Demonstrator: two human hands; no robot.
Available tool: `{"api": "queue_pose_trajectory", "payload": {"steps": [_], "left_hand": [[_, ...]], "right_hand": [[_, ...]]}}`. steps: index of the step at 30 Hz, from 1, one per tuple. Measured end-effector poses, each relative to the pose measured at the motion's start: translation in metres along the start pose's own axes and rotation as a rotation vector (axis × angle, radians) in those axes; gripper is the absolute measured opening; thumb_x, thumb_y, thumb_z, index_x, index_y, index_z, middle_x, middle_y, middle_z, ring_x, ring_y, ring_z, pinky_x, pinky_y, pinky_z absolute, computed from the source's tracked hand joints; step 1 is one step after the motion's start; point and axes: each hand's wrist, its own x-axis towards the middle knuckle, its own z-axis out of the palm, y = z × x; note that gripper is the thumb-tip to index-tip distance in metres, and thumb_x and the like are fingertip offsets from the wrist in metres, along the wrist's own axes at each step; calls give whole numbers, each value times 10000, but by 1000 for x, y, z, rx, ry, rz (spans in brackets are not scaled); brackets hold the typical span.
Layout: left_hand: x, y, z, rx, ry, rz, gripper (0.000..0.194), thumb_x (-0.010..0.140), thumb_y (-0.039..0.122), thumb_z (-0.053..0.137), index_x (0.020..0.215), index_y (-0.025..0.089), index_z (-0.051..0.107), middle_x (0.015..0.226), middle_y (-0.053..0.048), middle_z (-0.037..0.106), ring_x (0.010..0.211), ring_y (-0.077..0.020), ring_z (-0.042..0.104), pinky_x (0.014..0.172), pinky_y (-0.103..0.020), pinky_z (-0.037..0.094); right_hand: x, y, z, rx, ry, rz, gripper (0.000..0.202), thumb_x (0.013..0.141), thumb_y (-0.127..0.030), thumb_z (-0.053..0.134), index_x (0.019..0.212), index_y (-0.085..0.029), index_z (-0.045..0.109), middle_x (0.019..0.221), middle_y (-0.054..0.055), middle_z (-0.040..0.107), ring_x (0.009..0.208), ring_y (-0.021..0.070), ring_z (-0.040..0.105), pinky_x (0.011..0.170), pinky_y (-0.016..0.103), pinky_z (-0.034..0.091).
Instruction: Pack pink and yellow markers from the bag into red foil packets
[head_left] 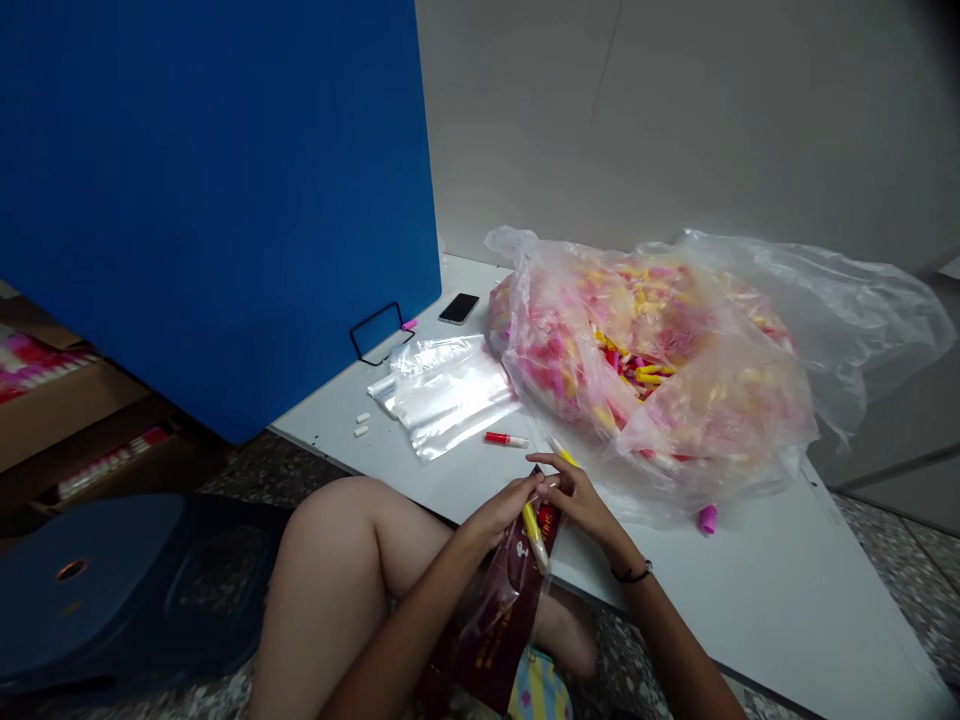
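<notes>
Both hands meet at the table's near edge, at the top of a dark red printed plastic packet (491, 625) that hangs down over the lap. My left hand (501, 510) is closed on the packet's upper left side. Fingers of my right hand (577, 497) pinch its top corner. A yellow and white tube (536, 538) lies against the packet, just below the fingertips; whether it is inside cannot be made out. Beyond the hands are a red and white tube (506, 439) and a yellow tube (562, 452) on the white table (442, 490).
A large clear bag (720, 400) full of coloured tubes fills the table's right side. Clear plastic sleeves (454, 395), a phone (459, 308) and a black wire stand (375, 325) lie left of it. A pink cap (707, 518) sits near the right front. A blue stool (97, 590) stands at left.
</notes>
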Motion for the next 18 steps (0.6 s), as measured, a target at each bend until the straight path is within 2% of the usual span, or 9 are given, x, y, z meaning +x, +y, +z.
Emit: {"api": "queue_pose_trajectory", "payload": {"steps": [4, 8, 10, 13, 15, 18], "left_hand": [[-3, 1, 0, -54, -8, 36, 442, 789, 487, 603, 1043, 127, 631, 843, -47, 654, 687, -130, 578, 697, -256, 457], [-9, 3, 4, 43, -48, 80, 523, 828, 571, 520, 1042, 110, 638, 940, -98, 671, 823, -184, 630, 782, -292, 478], [-10, 2, 5, 95, -28, 105, 533, 852, 581, 471, 1044, 110, 631, 1002, -115, 666, 925, -213, 629, 823, -310, 479], [-9, 2, 4, 223, 84, 162, 499, 876, 555, 441, 1061, 119, 598, 1046, -122, 651, 997, -227, 614, 854, -328, 479], [-9, 7, 2, 372, 206, 190, 442, 897, 481, 434, 1132, 124, 546, 1039, -122, 644, 961, -221, 624, 857, -347, 482], [-20, 25, -2, 758, 401, 268, 422, 881, 335, 484, 1262, 157, 449, 1131, -122, 604, 982, -219, 611, 906, -383, 468]], "right_hand": [[1, 1, -1, 35, 69, -2, 471, 788, -418, 657, 1155, -169, 501, 731, -1, 649, 602, 119, 602, 569, 221, 455], [-1, -1, 0, -9, -43, 14, 531, 749, -315, 705, 1217, -177, 499, 662, -39, 609, 628, 113, 583, 604, 216, 449], [-3, -2, 2, -42, -52, 13, 560, 717, -252, 721, 1230, -189, 505, 681, -44, 605, 649, 112, 582, 619, 215, 451], [-2, 0, 1, -45, -48, 0, 540, 704, -221, 711, 1210, -192, 525, 744, -24, 632, 685, 121, 597, 630, 220, 462], [1, 5, -1, -33, -31, -9, 495, 716, -245, 697, 1180, -182, 537, 731, -16, 641, 672, 129, 604, 621, 228, 468], [6, 13, -6, -47, 123, -40, 443, 727, -297, 678, 1128, -166, 543, 720, 4, 665, 673, 150, 629, 648, 256, 495]]}}
